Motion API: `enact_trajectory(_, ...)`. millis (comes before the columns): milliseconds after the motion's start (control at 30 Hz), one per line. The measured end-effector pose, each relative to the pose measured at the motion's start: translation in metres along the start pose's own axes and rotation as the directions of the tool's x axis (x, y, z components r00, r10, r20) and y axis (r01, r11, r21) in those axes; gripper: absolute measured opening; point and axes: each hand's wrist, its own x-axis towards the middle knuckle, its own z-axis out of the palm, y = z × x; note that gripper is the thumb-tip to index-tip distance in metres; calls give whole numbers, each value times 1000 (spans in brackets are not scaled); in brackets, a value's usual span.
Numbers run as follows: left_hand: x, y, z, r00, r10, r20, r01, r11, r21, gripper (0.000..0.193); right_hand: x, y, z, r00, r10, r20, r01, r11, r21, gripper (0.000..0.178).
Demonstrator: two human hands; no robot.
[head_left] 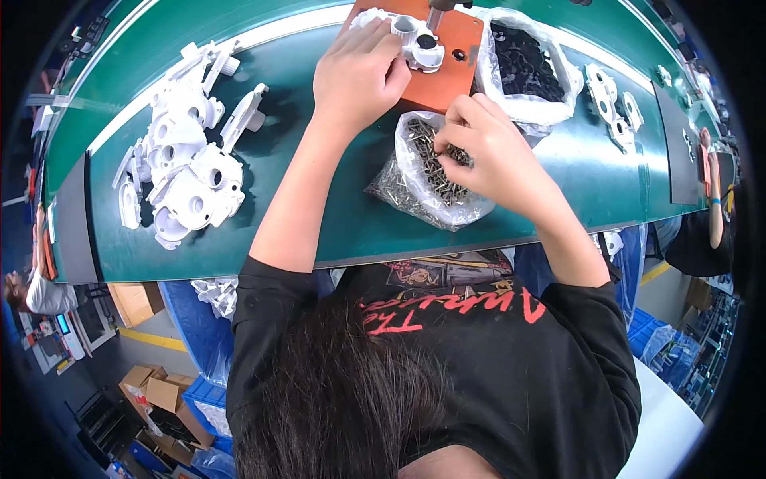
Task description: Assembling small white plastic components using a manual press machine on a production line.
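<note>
My left hand (359, 76) lies over a white plastic part (429, 57) on an orange fixture block (447, 89), its fingers curled onto the part's left side. A black round piece (428, 41) sits in one of the part's round openings, under a metal tool (438, 14) that comes down from above. My right hand (495, 152) reaches into an open clear bag of small metal pins (435, 177). Its thumb and fingers are bent toward each other among the pins; what they pinch, if anything, is too small to make out.
Many white plastic parts (191, 160) are heaped on the green table (279, 152) at left. Behind my right hand stands a bag of black pieces (523, 64). More white parts (613, 108) lie at right. Dark mats (72, 219) cross the table; other people work at both sides.
</note>
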Motion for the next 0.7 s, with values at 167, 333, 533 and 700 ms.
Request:
enact_trajectory(167,1,4,-4,998,-37,44,38,999,-13,9,-1,-2,0,1000,-7,10,8,999,-43,13)
enact_trajectory(333,2,4,-5,997,-35,62,35,999,-2,10,2,-6,-2,999,-27,25,30,993,-114,13)
enact_trajectory(533,3,6,-5,996,-47,70,47,999,6,11,5,-6,3,998,-68,17,70,983,-169,9)
enact_trajectory(700,3,5,-5,998,-34,58,34,999,3,11,4,-4,7,997,-82,-3,81,981,-175,10)
